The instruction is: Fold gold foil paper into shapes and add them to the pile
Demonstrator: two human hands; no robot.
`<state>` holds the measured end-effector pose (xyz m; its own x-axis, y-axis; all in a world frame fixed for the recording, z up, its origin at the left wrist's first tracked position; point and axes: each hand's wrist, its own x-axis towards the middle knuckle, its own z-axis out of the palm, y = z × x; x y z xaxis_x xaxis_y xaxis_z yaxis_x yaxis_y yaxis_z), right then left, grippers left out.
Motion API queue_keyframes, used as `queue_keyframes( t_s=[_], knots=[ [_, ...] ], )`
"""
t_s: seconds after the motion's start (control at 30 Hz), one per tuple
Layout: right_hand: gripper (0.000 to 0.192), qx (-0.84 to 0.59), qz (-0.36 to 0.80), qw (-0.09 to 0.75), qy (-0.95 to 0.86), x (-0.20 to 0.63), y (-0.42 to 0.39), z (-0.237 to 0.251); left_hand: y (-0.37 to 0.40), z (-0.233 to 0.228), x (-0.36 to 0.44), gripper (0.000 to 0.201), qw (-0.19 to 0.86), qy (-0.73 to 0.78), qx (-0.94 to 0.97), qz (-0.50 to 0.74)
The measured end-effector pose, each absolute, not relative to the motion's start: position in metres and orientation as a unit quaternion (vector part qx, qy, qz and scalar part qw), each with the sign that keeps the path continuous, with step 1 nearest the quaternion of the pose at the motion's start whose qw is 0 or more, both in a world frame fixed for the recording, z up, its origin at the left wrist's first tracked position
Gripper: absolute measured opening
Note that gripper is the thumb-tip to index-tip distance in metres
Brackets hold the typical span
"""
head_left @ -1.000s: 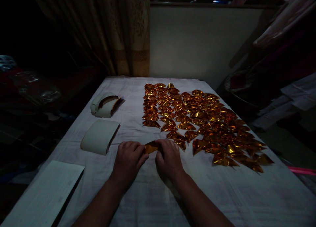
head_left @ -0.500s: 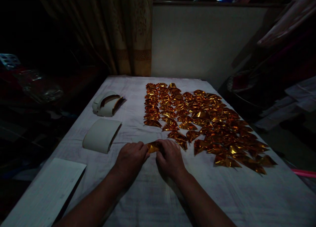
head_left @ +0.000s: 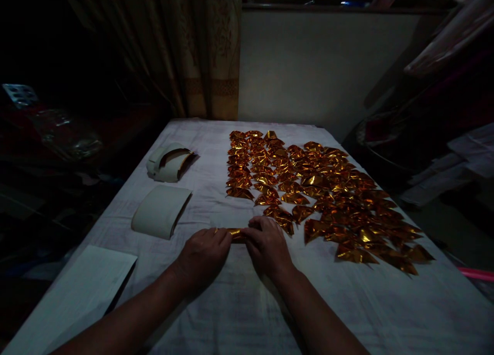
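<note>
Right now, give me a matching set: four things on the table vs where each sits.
Things:
1. gold foil piece
2. folded gold foil pieces
3. curved white card stack
4. flat white sheet

Places:
A. near left corner of the table
B. pinched between left hand and right hand
C. spread in rows on the right side
D. left of the hands, mid-table

Pairs: 1-B, 2-C, 3-D, 4-A

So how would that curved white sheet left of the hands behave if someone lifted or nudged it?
The curved white sheet arches off the cloth and keeps that bow unaided, so it is probably springy card, not floppy. It looks thin, so likely light and easily slid by a nudge. Resting on its long edges, it seems more apt to rock than roll.
</note>
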<state>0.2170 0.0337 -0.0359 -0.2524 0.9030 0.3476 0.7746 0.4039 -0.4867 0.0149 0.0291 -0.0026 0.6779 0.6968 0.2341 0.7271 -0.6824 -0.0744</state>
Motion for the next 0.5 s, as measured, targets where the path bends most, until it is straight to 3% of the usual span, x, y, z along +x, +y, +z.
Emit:
queue_keyframes(
  t_s=[0.2, 0.33, 0.5],
  knots=[
    [0.009, -0.449, 0.091, 0.285, -0.842, 0.22, 0.026, -0.03, 0.02, -0.01, 0.007, 0.023, -0.013, -0.417, -0.889, -0.188],
    [0.012, -0.441, 0.086, 0.272, -0.851, 0.222, 0.019, -0.03, 0.01, -0.015, 0.006, 0.03, -0.064, -0.419, -0.88, -0.213],
    [0.006, -0.475, 0.118, 0.283, -0.825, 0.221, 0.016, -0.031, 0.004, -0.018, 0.005, 0.035, -0.056, -0.425, -0.879, -0.209]
  ],
)
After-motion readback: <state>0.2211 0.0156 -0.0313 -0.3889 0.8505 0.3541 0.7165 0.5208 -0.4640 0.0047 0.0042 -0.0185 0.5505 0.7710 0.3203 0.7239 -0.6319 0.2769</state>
